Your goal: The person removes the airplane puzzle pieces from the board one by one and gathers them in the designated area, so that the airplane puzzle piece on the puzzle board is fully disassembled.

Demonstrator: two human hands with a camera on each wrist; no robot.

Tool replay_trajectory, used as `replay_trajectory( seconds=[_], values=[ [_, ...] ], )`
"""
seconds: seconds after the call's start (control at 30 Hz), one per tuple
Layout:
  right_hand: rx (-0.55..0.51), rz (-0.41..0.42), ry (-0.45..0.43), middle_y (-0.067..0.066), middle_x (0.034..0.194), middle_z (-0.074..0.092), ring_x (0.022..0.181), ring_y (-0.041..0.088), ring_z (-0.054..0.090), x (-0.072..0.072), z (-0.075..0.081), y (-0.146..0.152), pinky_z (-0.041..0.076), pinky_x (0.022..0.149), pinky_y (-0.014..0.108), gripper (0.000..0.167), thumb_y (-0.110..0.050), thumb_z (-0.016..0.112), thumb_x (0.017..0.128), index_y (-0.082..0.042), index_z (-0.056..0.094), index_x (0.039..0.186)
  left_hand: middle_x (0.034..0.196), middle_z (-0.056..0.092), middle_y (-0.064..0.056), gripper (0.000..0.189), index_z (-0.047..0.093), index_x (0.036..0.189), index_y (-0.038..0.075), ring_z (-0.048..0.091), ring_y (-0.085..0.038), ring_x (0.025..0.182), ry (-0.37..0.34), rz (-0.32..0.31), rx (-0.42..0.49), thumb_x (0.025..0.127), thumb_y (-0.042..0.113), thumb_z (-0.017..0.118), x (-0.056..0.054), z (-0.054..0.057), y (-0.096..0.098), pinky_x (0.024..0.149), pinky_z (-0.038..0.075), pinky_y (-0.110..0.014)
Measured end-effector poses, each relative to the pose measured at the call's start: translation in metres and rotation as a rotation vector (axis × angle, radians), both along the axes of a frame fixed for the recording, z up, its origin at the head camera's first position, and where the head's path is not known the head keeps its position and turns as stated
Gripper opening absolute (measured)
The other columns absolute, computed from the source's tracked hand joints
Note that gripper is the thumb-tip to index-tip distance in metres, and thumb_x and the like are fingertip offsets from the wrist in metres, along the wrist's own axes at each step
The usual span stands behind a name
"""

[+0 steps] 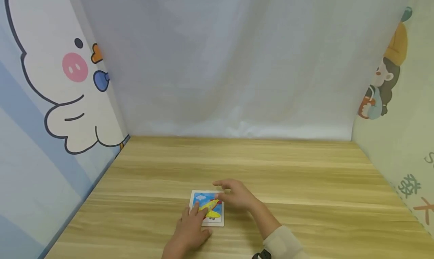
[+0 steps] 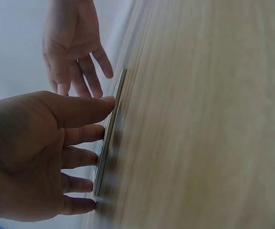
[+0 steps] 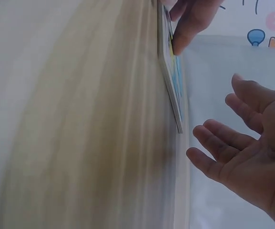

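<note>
Right wrist, right hand (image 3: 266, 152) apart from picture board (image 3: 171, 76), head view, overlapping

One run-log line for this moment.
left hand: touching airplane board | right hand: holding nothing, near board | airplane board: on table

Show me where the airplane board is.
In the head view, the airplane board sits low, just left of center, on the wooden table, between the left hand touching it and the right hand near its far right corner.
</note>
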State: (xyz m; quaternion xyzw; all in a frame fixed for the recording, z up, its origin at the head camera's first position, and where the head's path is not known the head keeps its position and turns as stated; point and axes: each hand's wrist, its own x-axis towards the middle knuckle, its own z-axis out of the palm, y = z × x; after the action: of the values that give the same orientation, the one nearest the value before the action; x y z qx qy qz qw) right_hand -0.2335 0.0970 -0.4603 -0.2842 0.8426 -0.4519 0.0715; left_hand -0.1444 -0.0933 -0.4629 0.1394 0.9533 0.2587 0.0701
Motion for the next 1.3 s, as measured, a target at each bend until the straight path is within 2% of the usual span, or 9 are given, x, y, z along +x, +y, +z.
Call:
replay_trajectory(
  seconds=[0.2,0.43,0.57,0.77,0.93,1.13,1.3],
  values=[
    [0.035,-0.002,-0.030,0.009,0.125,0.056,0.111,0.031,0.053,-0.006,-0.005,-0.014,0.046,0.087,0.044,0.039,-0.015,0.066,0.087,-0.005,0.058,0.124,0.139,0.033,-0.028,0.054,0.052,0.129,0.001,0.027,-0.054,0.123,0.005,-0.014,-0.042,0.083,0.025,0.068,0.001,0.003,-0.001,0.085,0.033,-0.070],
    [0.195,-0.048,0.047,0.011,0.117,0.060,0.103,0.026,0.055,-0.010,-0.006,-0.032,0.045,0.088,0.041,0.037,-0.011,0.068,0.084,-0.004,0.061,0.120,0.138,0.034,-0.029,0.053,0.053,0.128,0.000,0.029,-0.053,0.123,0.020,-0.020,-0.041,0.083,0.025,0.068,0.002,0.004,-0.002,0.085,0.034,-0.069],
    [0.244,-0.045,0.069,0.010,0.113,0.059,0.102,0.024,0.055,-0.011,-0.005,-0.041,0.047,0.085,0.036,0.036,-0.010,0.069,0.083,-0.006,0.062,0.118,0.136,0.036,-0.029,0.052,0.054,0.126,0.000,0.032,-0.050,0.122,0.037,-0.031,-0.036,0.082,0.024,0.068,0.001,0.003,-0.003,0.083,0.037,-0.067],
    [0.205,-0.059,-0.007,0.007,0.096,0.057,0.089,0.022,0.057,-0.012,-0.005,-0.048,0.049,0.072,0.029,0.033,-0.008,0.071,0.081,-0.004,0.064,0.113,0.135,0.036,-0.028,0.056,0.054,0.127,0.001,0.032,-0.048,0.123,0.018,-0.044,-0.039,0.080,0.025,0.070,-0.001,0.004,-0.003,0.083,0.037,-0.066],
    [0.199,-0.092,-0.041,0.006,0.097,0.057,0.091,0.023,0.056,-0.015,-0.008,-0.051,0.050,0.075,0.032,0.028,-0.009,0.072,0.081,-0.007,0.066,0.108,0.137,0.034,-0.028,0.059,0.052,0.129,0.002,0.030,-0.049,0.125,0.004,-0.064,-0.030,0.079,0.024,0.071,-0.003,0.006,-0.003,0.086,0.036,-0.066],
    [0.219,-0.097,-0.051,0.004,0.096,0.054,0.090,0.020,0.053,-0.015,-0.011,-0.057,0.048,0.073,0.032,0.024,-0.008,0.074,0.078,-0.008,0.069,0.102,0.138,0.033,-0.030,0.061,0.051,0.129,-0.001,0.029,-0.050,0.124,-0.021,-0.088,-0.015,0.078,0.024,0.072,-0.001,0.008,-0.003,0.087,0.036,-0.066],
    [0.207,-0.104,-0.066,0.002,0.091,0.059,0.083,0.016,0.053,-0.015,-0.010,-0.059,0.048,0.071,0.032,0.020,-0.005,0.073,0.078,-0.009,0.071,0.097,0.137,0.032,-0.031,0.063,0.050,0.130,-0.002,0.028,-0.052,0.124,-0.028,-0.091,-0.001,0.078,0.024,0.073,-0.001,0.009,-0.003,0.088,0.035,-0.066]
  ],
)
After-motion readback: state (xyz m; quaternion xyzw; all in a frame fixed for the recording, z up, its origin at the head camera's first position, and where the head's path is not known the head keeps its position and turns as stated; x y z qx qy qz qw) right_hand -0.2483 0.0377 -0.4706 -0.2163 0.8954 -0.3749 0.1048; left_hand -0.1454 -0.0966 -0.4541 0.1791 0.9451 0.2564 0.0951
